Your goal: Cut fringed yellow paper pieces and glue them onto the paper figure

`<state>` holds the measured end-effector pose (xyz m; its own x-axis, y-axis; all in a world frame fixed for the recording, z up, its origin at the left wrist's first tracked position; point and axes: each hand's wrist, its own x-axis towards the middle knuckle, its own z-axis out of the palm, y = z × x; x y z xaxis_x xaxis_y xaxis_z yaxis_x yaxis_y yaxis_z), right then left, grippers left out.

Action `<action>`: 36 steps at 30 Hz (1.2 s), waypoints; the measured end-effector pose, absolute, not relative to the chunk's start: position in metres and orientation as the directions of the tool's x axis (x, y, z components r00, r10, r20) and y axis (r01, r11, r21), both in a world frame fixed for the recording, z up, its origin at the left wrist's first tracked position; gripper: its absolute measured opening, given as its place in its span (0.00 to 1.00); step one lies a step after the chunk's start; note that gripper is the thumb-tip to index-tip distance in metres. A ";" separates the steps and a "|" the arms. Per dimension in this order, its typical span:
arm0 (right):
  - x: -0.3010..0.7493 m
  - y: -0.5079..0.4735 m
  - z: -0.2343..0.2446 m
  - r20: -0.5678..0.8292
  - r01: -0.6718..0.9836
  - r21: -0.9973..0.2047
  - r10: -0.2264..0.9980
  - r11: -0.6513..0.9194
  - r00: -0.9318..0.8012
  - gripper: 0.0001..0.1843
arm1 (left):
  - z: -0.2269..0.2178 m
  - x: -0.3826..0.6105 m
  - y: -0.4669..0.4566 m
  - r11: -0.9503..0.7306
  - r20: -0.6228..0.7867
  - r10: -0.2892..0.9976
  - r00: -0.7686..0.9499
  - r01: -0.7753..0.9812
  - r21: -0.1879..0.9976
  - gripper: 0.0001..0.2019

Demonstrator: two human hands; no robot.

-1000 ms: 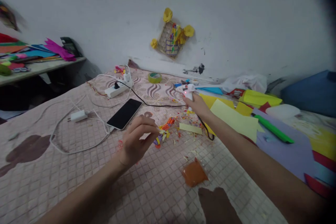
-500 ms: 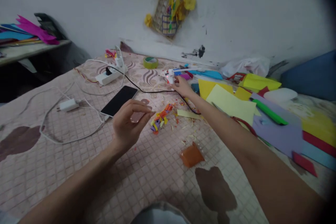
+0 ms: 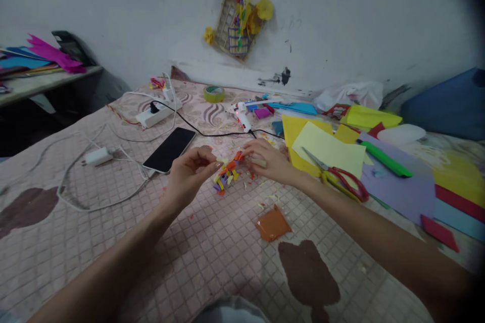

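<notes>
Only the head camera here, so one view to go through.

Big change from a second ago: the right hand (image 3: 271, 162) was stretched out to the far side, on the glue gun (image 3: 241, 115). Now the gun lies on the bedspread (image 3: 94, 242) by itself, cord trailing off, and that hand has come back to the near middle. It sits right beside the little multicoloured paper piece (image 3: 226, 173), fingers curled loosely, tips at the piece's right end. I can't tell if it is pinching it or only touching.

The left hand (image 3: 189, 175) has barely shifted. Thumb and fingertips are pressed together at the left end of the same piece, so it looks like a pinch grip, holding the piece just above the cloth. My read is that gluing is paused and both hands are now working the piece itself.

Around them: a black phone (image 3: 170, 143) just left of the left hand, red-handled scissors (image 3: 341, 176) on a pale yellow sheet (image 3: 329, 151) to the right, and an orange scrap (image 3: 273, 223) nearer to the camera.

Hard to make out: the piece is tiny and partly behind the fingers, so its shape is a guess. Scraps around it blur together. The right edge of the frame is dark, and the near forearms are soft.
</notes>
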<state>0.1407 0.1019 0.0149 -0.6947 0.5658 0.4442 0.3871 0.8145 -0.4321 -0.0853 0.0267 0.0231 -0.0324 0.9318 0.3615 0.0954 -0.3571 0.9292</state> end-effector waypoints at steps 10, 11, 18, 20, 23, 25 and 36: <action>0.122 0.108 0.001 0.436 0.305 -0.289 0.408 0.908 -0.802 0.19 | 0.026 -0.091 0.030 -0.203 0.204 0.978 -0.041 0.030 0.979 0.07; 0.120 0.111 0.001 0.410 0.306 -0.284 0.404 0.908 -0.818 0.19 | 0.026 -0.092 0.031 -0.180 0.181 0.982 -0.045 0.027 0.983 0.07; 0.110 0.123 0.009 0.229 0.341 -0.302 0.415 0.890 -0.880 0.13 | 0.030 -0.097 0.032 -0.172 0.171 0.984 0.042 0.036 0.984 0.06; 0.107 0.126 0.008 0.216 0.357 -0.314 0.432 0.880 -0.876 0.15 | 0.033 -0.100 0.031 -0.172 0.165 0.981 0.104 0.067 0.983 0.05; 0.104 0.128 0.006 0.208 0.383 -0.324 0.460 0.865 -0.863 0.16 | 0.033 -0.102 0.030 -0.213 0.182 0.970 0.161 0.202 0.956 0.05; 0.102 0.128 0.005 0.199 0.388 -0.323 0.463 0.863 -0.864 0.10 | 0.031 -0.103 0.030 -0.286 0.239 0.956 0.173 0.344 0.894 0.05; 0.094 0.125 0.013 0.156 0.396 -0.329 0.463 0.857 -0.873 0.03 | 0.028 -0.113 0.035 -0.348 0.338 0.930 0.144 0.643 0.682 0.03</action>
<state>0.0938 0.1253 0.0133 -0.8725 0.4632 0.1556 0.3964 0.8572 -0.3288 -0.1127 0.0349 0.0280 0.1443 0.9300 0.3381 0.6433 -0.3478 0.6821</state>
